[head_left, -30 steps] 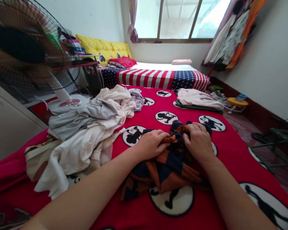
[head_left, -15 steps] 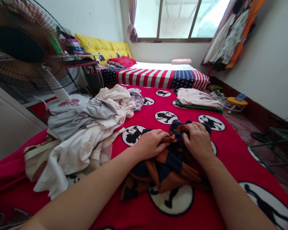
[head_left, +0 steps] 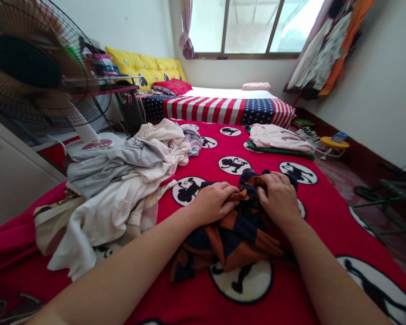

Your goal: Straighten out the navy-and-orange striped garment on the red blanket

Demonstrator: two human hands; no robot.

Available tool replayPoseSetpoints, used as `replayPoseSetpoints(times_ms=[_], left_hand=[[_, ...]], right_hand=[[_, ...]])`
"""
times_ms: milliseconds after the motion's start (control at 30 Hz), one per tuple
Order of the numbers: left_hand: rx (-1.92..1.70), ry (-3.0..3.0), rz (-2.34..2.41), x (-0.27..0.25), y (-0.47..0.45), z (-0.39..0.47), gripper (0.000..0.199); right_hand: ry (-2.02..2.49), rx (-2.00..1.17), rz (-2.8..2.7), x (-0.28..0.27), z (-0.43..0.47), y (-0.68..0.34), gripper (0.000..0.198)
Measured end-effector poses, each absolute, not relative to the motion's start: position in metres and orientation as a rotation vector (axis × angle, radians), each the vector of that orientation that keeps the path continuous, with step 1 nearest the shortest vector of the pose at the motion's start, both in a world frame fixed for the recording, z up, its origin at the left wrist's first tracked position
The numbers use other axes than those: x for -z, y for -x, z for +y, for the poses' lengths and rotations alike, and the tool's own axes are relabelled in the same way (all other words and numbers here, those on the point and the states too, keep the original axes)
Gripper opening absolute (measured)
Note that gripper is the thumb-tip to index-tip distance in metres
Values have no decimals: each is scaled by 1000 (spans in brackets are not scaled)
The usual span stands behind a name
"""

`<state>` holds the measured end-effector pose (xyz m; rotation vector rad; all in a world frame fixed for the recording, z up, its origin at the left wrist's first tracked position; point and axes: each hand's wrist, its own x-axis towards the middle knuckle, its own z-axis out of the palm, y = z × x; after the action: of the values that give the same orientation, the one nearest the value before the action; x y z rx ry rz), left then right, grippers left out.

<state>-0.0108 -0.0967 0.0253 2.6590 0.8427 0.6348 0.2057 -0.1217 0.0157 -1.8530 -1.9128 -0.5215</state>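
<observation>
A crumpled garment in brown-orange and navy [head_left: 235, 234] lies bunched on the red bedspread [head_left: 189, 307] with monkey circles. My left hand [head_left: 216, 201] grips its upper left part, fingers curled into the cloth. On the upper right part, my right hand [head_left: 279, 196] is closed around a dark bunch of the same garment. The fabric between the hands is gathered, and its lower folds spread toward me. What kind of garment it is, I cannot tell from the folds.
Left of my arms lies a loose heap of white and grey clothes [head_left: 122, 180]. A folded pink garment [head_left: 279, 137] rests on a green one at the far right. An electric fan [head_left: 25, 61] stands at left. Beyond the bedspread is another bed [head_left: 216, 109]; a yellow stool [head_left: 334, 142] stands on the floor.
</observation>
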Motion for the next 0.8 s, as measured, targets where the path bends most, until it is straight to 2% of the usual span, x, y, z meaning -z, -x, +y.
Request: replayPoseSetpoints(times_ms=[800], left_hand=[[-645, -2666, 840, -25, 11, -96, 27]], right_hand=[[1883, 506, -1914, -17, -122, -205, 10]])
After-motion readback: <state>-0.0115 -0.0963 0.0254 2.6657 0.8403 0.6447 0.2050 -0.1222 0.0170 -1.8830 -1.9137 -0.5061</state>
